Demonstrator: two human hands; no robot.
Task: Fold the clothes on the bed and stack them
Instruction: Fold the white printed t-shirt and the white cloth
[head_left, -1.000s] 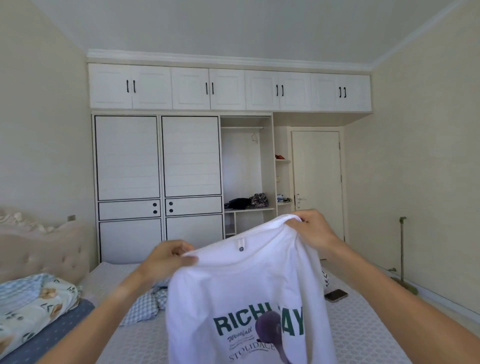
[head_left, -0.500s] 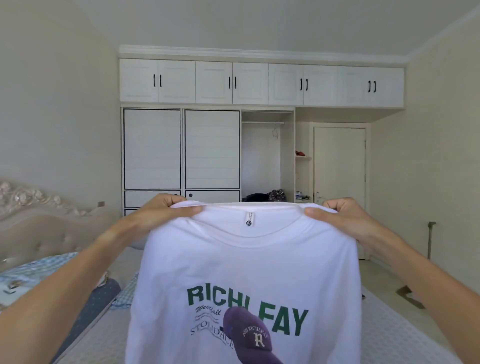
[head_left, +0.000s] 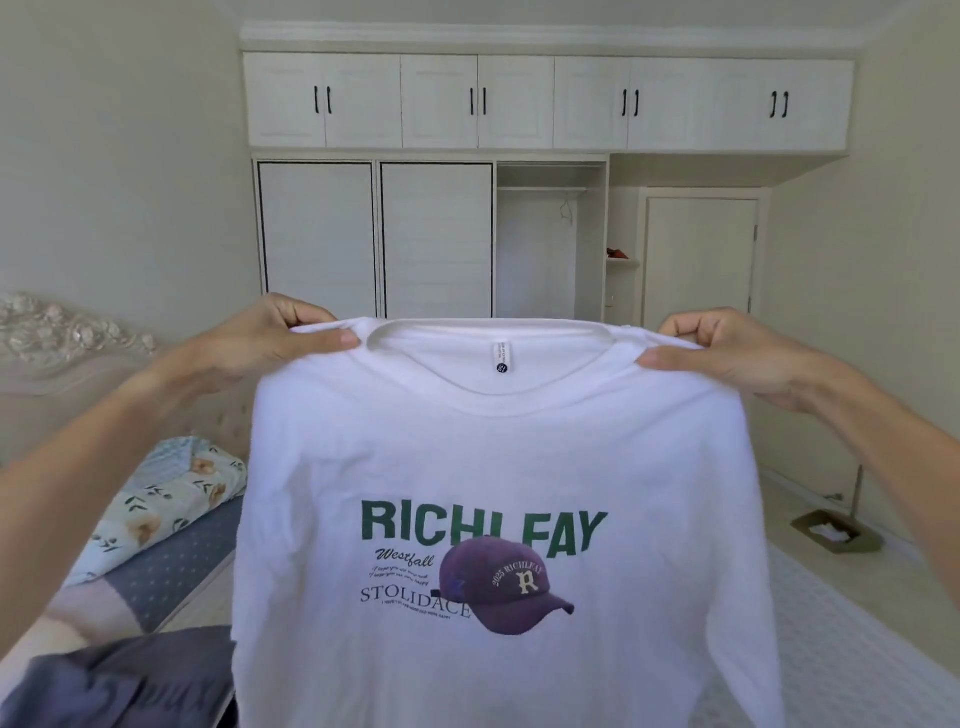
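A person holds up a white cotton T-shirt (head_left: 498, 467) printed with green lettering and a purple baseball cap, filling the centre and lower half of the frame. The left hand (head_left: 270, 338), at centre left, pinches one shoulder seam between thumb and curled fingers; the right hand (head_left: 727, 348), at centre right, pinches the other shoulder the same way. The shirt hangs flat and upright in the air, print facing the camera, its hem out of sight below the frame. Under it, at lower right, lies the pale patterned bed (head_left: 841, 649). A crumpled dark grey garment (head_left: 119, 680) sits at lower left, and a floral quilt (head_left: 171, 499) lies at centre left. A white built-in wardrobe (head_left: 436, 234) fills the background. The risk from here is likely an uneven lay-down: if one hand lowers sooner, the fabric may bunch or land on the grey garment, spoiling the fold. A slack pinch could also let one shoulder slip.
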